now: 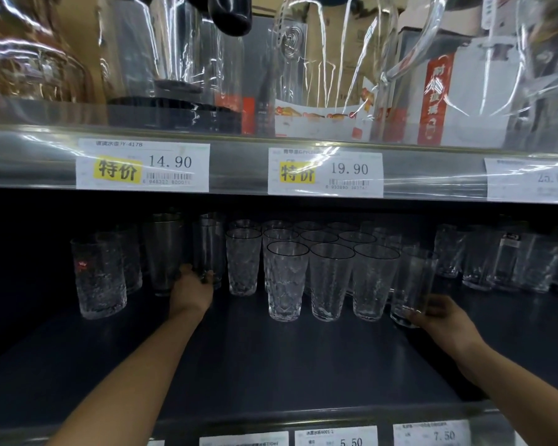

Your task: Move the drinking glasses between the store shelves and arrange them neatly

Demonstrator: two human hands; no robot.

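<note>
We are looking at an upper shelf that is carrying plastic-wrapped jugs and boxed goods, its lip hanging low over the bay below. Under it the dark lower shelf is holding the drinking glasses. A block of patterned tumblers is standing in tight rows at the centre and is filling the space between the two arms. More plain glasses are crowding the far right, and a textured glass is standing alone at the left front. The left hand is reaching deep, its fingers wrapping the foot of a tall plain glass that is wedged between another tall glass and a patterned tumbler. The right hand is grasping the base of a clear glass at the front, just beside the tumbler block and leaning slightly. Price tags reading 14.90 and 19.90 are showing on the upper lip.
</note>
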